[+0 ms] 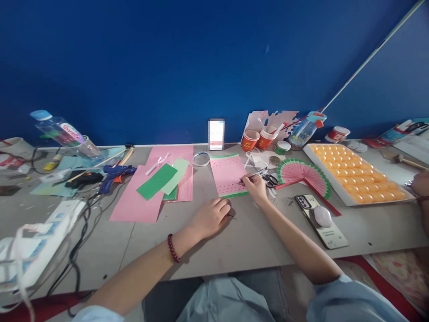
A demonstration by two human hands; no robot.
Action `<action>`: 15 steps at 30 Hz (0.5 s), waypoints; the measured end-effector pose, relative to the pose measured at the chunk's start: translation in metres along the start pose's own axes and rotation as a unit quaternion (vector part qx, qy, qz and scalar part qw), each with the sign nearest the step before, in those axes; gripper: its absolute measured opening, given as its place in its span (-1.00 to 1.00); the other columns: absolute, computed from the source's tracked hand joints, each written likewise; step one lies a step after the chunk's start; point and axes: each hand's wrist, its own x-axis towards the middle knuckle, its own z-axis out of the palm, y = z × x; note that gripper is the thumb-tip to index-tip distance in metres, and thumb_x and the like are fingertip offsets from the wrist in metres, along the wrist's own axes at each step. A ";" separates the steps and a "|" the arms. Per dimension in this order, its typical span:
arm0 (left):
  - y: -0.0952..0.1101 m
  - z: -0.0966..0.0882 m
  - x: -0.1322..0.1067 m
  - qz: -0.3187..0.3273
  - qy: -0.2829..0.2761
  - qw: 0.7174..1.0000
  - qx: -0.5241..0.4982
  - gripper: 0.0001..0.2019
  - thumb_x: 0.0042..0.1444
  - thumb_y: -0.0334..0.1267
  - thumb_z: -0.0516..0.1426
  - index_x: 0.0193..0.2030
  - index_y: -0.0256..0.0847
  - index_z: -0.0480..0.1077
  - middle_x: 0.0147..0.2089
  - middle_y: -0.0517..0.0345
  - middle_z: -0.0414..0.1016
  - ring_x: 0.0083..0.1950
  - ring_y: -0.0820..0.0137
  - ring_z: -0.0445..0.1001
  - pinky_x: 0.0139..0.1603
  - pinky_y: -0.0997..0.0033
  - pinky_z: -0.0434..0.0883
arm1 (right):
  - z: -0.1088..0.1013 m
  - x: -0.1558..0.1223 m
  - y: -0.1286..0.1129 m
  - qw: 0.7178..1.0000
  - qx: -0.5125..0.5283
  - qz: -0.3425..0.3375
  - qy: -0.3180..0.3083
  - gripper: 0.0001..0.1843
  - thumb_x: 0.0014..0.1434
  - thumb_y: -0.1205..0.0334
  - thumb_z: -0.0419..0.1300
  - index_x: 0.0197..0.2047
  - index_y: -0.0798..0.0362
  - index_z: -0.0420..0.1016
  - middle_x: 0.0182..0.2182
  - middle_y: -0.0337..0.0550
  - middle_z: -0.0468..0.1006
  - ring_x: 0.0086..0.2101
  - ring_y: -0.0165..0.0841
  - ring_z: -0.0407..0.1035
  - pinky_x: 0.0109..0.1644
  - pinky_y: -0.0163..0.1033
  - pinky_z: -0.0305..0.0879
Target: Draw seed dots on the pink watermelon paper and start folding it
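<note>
A sheet of pink paper [229,171] with green strips along its far and near edges lies in front of me. Rows of small dark dots run along both ends of it. My right hand [255,188] pinches a pen, its dark tip [241,181] at the dots near the sheet's right side. On the table just below the sheet rests my left hand [211,218], fingers curled in. A thin dark thing [231,216] shows by its thumb; what the fingers hold is hidden. Black-handled scissors [270,180] lie right beside my right hand.
Right: a pleated watermelon fan [303,172], a phone [335,235], a tray of orange balls [362,174], another person's hand [420,183]. Behind: red paper cups [250,141]. Left: pink sheets [140,199], green paper [157,181], a blue glue gun [114,175], a power strip [56,237].
</note>
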 end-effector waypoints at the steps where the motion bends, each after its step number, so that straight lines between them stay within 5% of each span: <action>1: 0.000 0.000 0.000 0.000 -0.001 1.000 0.000 -0.89 0.30 -0.28 -0.03 -0.14 -0.19 0.28 -0.03 0.02 0.40 0.03 0.24 0.37 0.01 0.19 0.39 | 0.000 0.000 0.000 1.000 0.000 0.000 -0.001 -0.73 -0.08 0.14 0.10 -0.46 0.11 0.54 -0.59 -0.16 0.55 -0.47 -0.29 0.45 -0.39 -0.31 0.31; 15: 0.002 -0.003 0.000 -0.003 -0.006 1.000 0.002 -0.89 0.31 -0.28 -0.02 -0.13 -0.21 0.29 -0.02 0.00 0.41 0.05 0.23 0.36 0.01 0.19 0.39 | -0.001 -0.001 -0.001 1.000 -0.006 0.001 0.004 -0.72 -0.08 0.12 0.10 -0.45 0.13 0.54 -0.60 -0.15 0.55 -0.48 -0.29 0.44 -0.41 -0.32 0.30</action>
